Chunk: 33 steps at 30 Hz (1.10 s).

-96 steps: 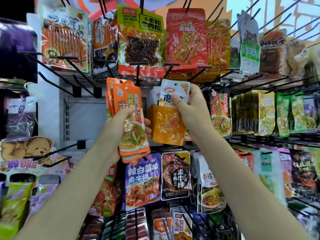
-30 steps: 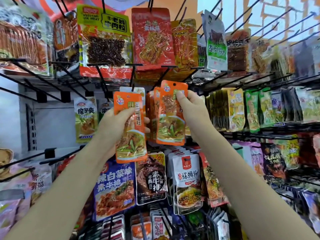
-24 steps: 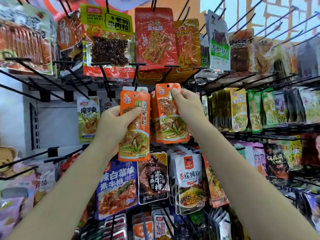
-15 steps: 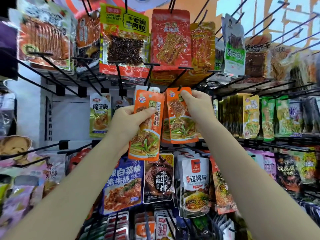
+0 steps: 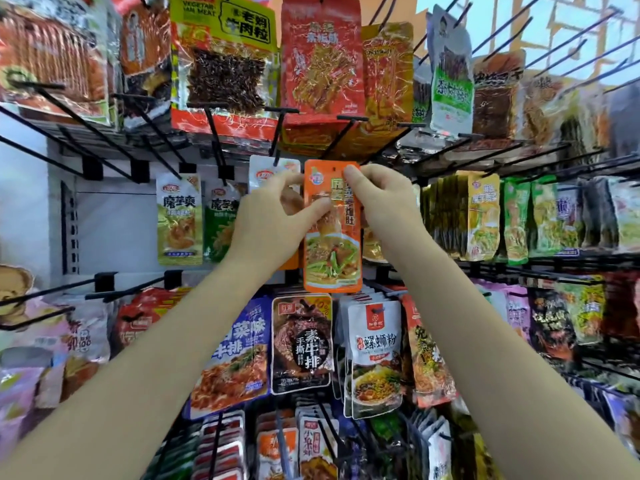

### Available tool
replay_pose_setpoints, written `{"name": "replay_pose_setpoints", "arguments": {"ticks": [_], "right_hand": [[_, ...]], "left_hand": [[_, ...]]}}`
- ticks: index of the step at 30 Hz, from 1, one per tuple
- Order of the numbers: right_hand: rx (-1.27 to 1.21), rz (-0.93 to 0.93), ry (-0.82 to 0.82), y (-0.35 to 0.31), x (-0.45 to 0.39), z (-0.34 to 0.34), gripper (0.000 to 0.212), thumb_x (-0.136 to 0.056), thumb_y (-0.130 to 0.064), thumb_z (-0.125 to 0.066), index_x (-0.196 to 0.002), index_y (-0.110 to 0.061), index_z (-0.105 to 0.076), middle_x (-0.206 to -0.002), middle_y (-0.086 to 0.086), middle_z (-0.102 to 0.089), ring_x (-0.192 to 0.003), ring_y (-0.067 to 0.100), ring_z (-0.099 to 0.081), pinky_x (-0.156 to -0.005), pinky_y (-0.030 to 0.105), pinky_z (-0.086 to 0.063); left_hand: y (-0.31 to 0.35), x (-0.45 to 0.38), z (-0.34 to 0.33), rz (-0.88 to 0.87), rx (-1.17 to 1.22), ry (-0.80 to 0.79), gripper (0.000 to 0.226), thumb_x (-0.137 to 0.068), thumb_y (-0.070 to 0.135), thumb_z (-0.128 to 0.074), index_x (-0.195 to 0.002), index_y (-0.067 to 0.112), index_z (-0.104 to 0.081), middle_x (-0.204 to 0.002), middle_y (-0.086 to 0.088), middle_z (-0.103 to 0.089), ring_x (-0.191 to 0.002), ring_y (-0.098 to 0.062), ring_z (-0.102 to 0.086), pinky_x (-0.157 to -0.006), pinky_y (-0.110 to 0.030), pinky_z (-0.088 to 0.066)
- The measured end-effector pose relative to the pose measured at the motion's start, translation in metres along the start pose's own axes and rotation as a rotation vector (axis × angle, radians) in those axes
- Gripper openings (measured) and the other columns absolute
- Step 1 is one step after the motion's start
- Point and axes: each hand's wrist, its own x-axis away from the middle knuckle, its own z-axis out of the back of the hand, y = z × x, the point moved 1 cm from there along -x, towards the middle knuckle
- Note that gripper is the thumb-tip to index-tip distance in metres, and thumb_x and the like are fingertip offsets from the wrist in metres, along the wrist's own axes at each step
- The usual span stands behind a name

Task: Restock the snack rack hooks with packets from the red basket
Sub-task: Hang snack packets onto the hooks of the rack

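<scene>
You stand before a crowded snack rack (image 5: pixel 519 261) of black wire hooks, packets hanging in rows above, below and to both sides. The red basket is not in view.

Item under handling: one orange packet (image 5: pixel 332 237), held upright, long axis vertical, at the middle row. Both hands are on it. Your left hand (image 5: pixel 273 216) grips its left edge, thumb across the front face and fingers curled behind. Your right hand (image 5: pixel 384 199) pinches the top right corner, a fingertip lying just beside the small hang hole near the top edge. More orange packets hang directly behind it and to the right.

Governing relation: the black hook (image 5: pixel 337 140) that appears meant for it slopes out from the rack above the packet, its tip just above and a little right of the hang hole. Hole and tip look close but not yet engaged; I cannot tell whether the tip has entered. The right hand is the nearer one to the hole and would steer it.

Pose: both forearms are raised and converge on the packet, wrists level with its upper half.

Judgement: the next move calls for lifting the top edge and sliding the hole over the tip.
</scene>
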Motion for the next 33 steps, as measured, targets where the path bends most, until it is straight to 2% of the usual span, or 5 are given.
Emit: {"name": "replay_pose_setpoints", "arguments": {"ticks": [7,10,19,25,33], "right_hand": [[0.020,-0.047,0.087,0.004,-0.021,0.007,0.035,-0.100,-0.037,-0.057,-0.085,-0.008,-0.068,-0.075,0.006,-0.061,-0.070,0.018,-0.057,-0.069,0.044,-0.054],[0.064,-0.039,0.104,0.003,-0.026,0.003,0.035,-0.102,-0.035,-0.056,-0.081,-0.008,-0.065,-0.060,-0.005,-0.050,-0.050,0.000,-0.044,-0.050,0.016,-0.037],[0.618,0.379,0.216,0.021,-0.020,0.012,0.024,-0.095,-0.031,-0.066,-0.108,-0.014,-0.056,-0.091,-0.003,-0.052,-0.078,0.012,-0.047,-0.057,0.017,-0.033],[0.913,0.462,0.071,0.062,-0.006,0.033,0.040,-0.096,-0.032,-0.058,-0.133,-0.015,-0.057,-0.130,0.014,-0.053,-0.120,0.034,-0.048,-0.092,0.048,-0.045],[0.941,0.401,-0.079,0.067,-0.008,0.028,0.052,-0.100,-0.038,-0.048,-0.145,-0.012,-0.050,-0.145,0.015,-0.049,-0.132,0.037,-0.043,-0.107,0.052,-0.037]], "left_hand": [[-0.013,0.000,-0.003,-0.502,-0.718,-0.184,0.074,-0.095,0.066,-0.031,-0.157,0.025,-0.032,-0.168,0.000,-0.019,-0.155,-0.024,-0.012,-0.123,-0.045,-0.008],[-0.018,-0.001,-0.006,-0.462,-0.802,-0.234,0.077,-0.095,0.069,-0.018,-0.160,0.028,-0.024,-0.170,0.003,-0.007,-0.157,-0.022,-0.003,-0.125,-0.048,-0.005],[-0.028,-0.005,-0.015,-0.417,-0.952,-0.304,0.073,-0.098,0.068,-0.028,-0.161,0.035,-0.012,-0.171,0.001,0.002,-0.157,-0.026,0.007,-0.124,-0.055,0.001],[-0.022,-0.012,-0.025,-0.366,-1.041,-0.310,0.077,-0.097,0.071,-0.026,-0.161,0.036,0.000,-0.170,-0.002,0.009,-0.156,-0.030,0.011,-0.122,-0.062,0.002],[-0.025,-0.015,-0.027,-0.328,-1.050,-0.347,0.076,-0.099,0.068,-0.028,-0.161,0.036,0.001,-0.170,-0.002,0.012,-0.156,-0.030,0.011,-0.123,-0.059,0.002]]}}
